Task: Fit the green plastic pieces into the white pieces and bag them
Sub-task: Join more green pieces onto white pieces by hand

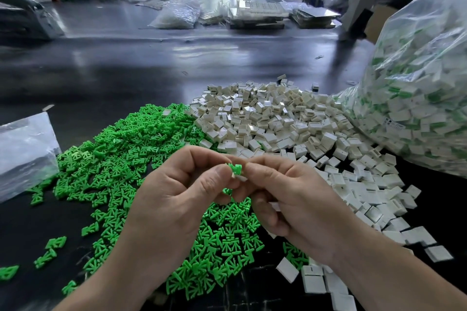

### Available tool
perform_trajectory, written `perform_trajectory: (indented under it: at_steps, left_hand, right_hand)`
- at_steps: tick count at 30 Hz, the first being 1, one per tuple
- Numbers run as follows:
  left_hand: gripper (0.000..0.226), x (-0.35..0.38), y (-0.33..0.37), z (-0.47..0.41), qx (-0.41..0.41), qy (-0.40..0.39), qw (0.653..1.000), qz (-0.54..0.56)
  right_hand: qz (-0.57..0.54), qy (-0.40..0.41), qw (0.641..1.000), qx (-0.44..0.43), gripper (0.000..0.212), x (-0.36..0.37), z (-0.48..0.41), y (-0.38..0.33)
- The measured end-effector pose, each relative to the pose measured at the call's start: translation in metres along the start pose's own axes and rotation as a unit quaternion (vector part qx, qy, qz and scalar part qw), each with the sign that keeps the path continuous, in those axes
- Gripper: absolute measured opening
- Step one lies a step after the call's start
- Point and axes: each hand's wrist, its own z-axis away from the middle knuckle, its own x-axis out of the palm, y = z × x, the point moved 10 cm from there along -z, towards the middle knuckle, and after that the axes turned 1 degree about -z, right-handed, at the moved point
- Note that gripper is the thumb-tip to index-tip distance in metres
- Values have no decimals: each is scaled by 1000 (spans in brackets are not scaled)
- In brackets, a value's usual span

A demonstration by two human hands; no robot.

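My left hand (177, 192) and my right hand (290, 199) meet above the table, fingertips together. Between them sits a small green plastic piece (235, 168) with a white piece (241, 177) just under it; both hands pinch this pair. How far the green piece sits inside the white one is hidden by my fingers. A second green piece (227, 191) peeks out from under my left fingers. Below the hands spreads a heap of loose green pieces (131, 159). A heap of white pieces (278, 118) lies to the right of it.
A large clear bag (419, 98) full of fitted white-and-green pieces stands at the right. An empty-looking clear bag (25, 151) lies at the left on the dark table (126, 76). Trays and more bags sit at the far side.
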Motion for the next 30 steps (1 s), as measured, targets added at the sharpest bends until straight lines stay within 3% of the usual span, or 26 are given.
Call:
perform_trajectory:
  at_steps: [4,8,14,18,21,25,30]
  left_hand:
    - [12,-1,-4,-1,-12,3,1000,19]
    - [15,-2,-6,-1,-20,4,999,32]
    - [10,-9,-12,-1,-30,35,999,-18]
    - [15,-9,-15,1,-45,37,998,-2]
    - [11,-5,-18,0,-61,30,997,44]
    - [6,-3,-22,-1,-86,25,989,114]
    - [7,-4,-22,0,-85,24,991,98]
  right_hand:
    - [-40,-38,997,53,20,5,1,9]
    - [-8,-90,994,67,17,15,4,9]
    - [63,2,998,1,8,-4,3,-4]
    - [45,35,998,-15,18,-8,3,-7]
    - [49,39,997,-32,29,-6,4,-7]
    - [2,31,998,-55,17,-4,3,-8]
    - [-9,19,995,-101,12,-1,4,-17]
